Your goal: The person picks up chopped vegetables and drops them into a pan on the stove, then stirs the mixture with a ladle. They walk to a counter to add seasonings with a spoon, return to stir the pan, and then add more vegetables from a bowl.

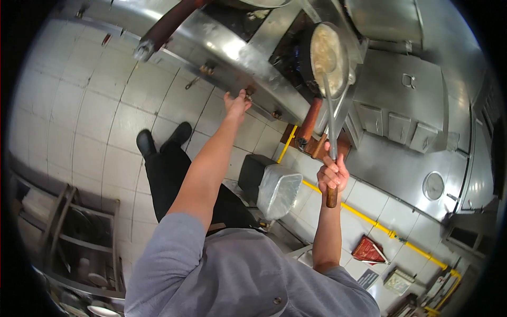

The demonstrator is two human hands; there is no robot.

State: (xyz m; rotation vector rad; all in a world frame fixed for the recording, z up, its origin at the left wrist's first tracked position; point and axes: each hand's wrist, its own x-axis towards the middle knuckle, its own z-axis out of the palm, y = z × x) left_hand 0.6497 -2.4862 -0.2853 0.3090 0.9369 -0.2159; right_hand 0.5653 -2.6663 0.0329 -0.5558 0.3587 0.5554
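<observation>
My right hand (332, 175) is closed around the wooden handle of a long metal ladle (330, 119). The ladle's bowl end dips into a pale, creamy food (324, 42) inside a wok (344, 66). This wok sits on a burner, and its own wooden handle (309, 122) points toward me, beside the ladle. Reaching out to the stove's front panel, my left hand (237, 105) has its fingers on a control knob (249, 94). The fingertips partly cover that knob.
Another pan's dark wooden handle (169, 29) juts past the stove (232, 50) edge at upper left. Below the stove stands a bin with a clear liner (281, 193). A yellow pipe (369, 219) runs along the wall. Metal racks (79, 232) stand at lower left.
</observation>
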